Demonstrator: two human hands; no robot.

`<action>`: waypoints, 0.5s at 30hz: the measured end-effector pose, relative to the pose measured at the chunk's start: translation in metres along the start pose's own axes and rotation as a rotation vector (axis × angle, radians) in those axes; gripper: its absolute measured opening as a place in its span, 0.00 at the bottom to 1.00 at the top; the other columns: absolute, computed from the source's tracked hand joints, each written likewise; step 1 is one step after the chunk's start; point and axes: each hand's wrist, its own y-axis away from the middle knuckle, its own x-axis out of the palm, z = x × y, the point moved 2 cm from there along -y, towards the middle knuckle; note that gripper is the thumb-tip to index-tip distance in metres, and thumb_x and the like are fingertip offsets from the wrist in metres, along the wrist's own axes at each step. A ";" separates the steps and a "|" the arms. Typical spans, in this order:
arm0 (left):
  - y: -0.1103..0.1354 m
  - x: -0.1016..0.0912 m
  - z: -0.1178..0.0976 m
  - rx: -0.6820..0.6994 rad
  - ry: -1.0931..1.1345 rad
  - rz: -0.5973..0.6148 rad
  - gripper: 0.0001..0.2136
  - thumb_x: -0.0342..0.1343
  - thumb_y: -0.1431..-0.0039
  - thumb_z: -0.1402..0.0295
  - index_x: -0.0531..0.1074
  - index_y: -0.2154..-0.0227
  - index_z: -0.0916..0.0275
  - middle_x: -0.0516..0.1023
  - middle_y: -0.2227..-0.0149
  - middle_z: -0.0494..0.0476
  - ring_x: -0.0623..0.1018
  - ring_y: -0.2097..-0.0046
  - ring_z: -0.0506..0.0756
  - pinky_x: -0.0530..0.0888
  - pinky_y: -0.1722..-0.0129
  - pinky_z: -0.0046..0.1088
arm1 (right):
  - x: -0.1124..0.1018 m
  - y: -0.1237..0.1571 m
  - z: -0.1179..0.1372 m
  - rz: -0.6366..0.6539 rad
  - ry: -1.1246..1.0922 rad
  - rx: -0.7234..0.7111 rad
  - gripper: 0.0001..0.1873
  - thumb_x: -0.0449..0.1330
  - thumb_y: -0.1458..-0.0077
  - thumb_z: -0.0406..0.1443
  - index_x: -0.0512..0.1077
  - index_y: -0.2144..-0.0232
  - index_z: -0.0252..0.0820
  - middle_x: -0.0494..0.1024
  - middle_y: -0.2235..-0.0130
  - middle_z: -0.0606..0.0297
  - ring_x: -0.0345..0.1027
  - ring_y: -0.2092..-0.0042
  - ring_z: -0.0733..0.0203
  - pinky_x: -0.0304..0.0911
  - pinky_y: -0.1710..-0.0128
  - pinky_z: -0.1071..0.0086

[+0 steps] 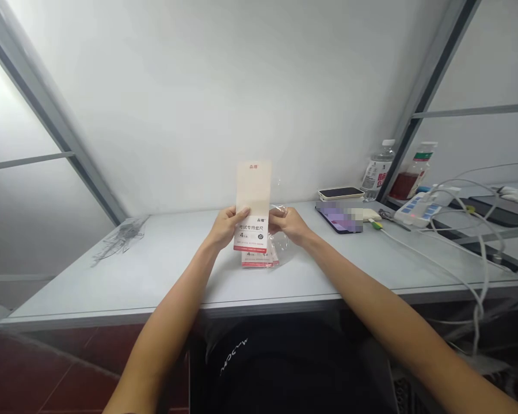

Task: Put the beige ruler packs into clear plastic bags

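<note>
My left hand (229,225) pinches a flat ruler-set pack (252,195) by its left edge, thumb on the front. Cream above and white with a red stripe below, the pack stands upright, its printed front facing me. At its right edge, my right hand (287,224) is closed on a clear plastic bag (280,242); some of its fingertips are hidden behind the pack. Similar packs (257,262) with red stripes lie on the desk just below, partly covered by the held one and the bag.
The white desk (176,276) runs against a pale wall. To the left lies a dark, thin tangled heap (123,234). On the right are phones (339,217), a water bottle (379,167), a bottle of red liquid (414,172), a power strip (418,208) and loose white cables (431,265).
</note>
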 end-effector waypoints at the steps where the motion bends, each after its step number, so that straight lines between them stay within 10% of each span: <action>1: 0.000 0.000 0.000 0.003 0.009 -0.012 0.15 0.60 0.54 0.57 0.72 0.71 0.66 0.77 0.73 0.56 0.76 0.71 0.53 0.71 0.71 0.29 | 0.000 0.000 -0.001 0.022 -0.017 0.000 0.14 0.66 0.62 0.45 0.74 0.77 0.39 0.76 0.77 0.66 0.70 0.75 0.64 0.66 0.73 0.72; 15: -0.004 -0.004 -0.004 0.048 0.158 -0.226 0.15 0.63 0.57 0.60 0.72 0.69 0.65 0.78 0.68 0.58 0.77 0.62 0.58 0.74 0.64 0.35 | 0.001 0.001 -0.002 0.153 -0.007 -0.033 0.18 0.62 0.55 0.48 0.76 0.71 0.39 0.78 0.69 0.61 0.72 0.69 0.62 0.66 0.70 0.71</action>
